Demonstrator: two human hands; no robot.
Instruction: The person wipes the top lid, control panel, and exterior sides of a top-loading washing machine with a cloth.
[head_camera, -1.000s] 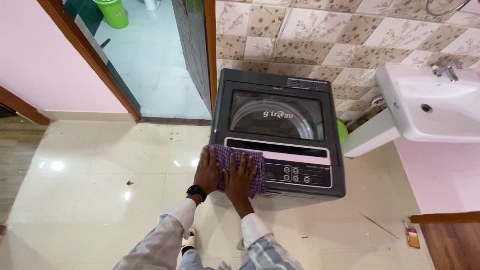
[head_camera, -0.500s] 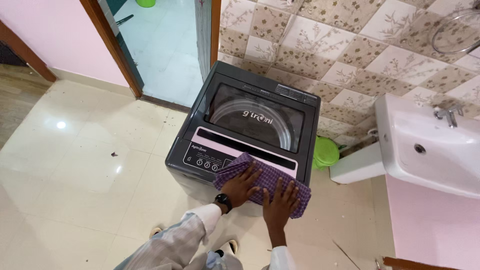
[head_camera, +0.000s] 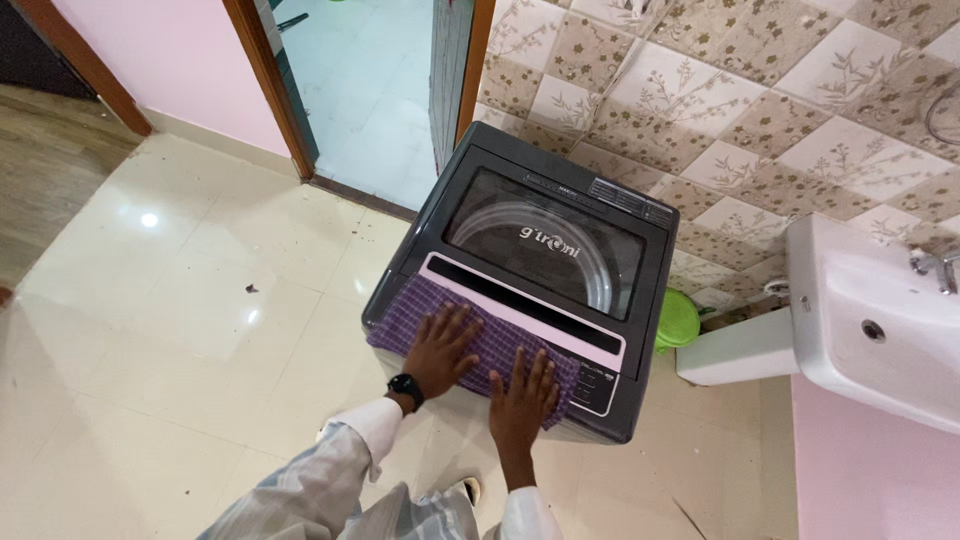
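Standing beside the person, near things first:
sleeves: pale striped cuffs at the bottom edge; a dark wristwatch (head_camera: 405, 386) sits on the left wrist
right hand (head_camera: 524, 397): flat, palm down, fingers spread narrow and pointing away from the body; it grips nothing, it only presses; it lies on the near right end of the cloth
left hand (head_camera: 440, 348): flat too, fingers fanned wider; it rests nearer the cloth's middle, a little further from the body than the right
purple checked cloth (head_camera: 480, 338): spread under both palms on the front strip of the washing machine; its long axis runs along the machine's front edge, from far left to near right; most of the free cloth lies to the left of the left fingers, a smaller corner shows just past the right fingers
which hand is nearer: both touch it; the left covers more of it
control panel (head_camera: 602, 385): a small part shows just right of the cloth; the rest is hidden beneath it
washing machine (head_camera: 540, 235): dark grey top-loader, glass lid shut, drum visible through it
green bucket (head_camera: 677, 317): on the floor between machine and white sink (head_camera: 880, 320)
tiled wall (head_camera: 720, 90): behind the machine; an open doorway (head_camera: 370, 90) to its left
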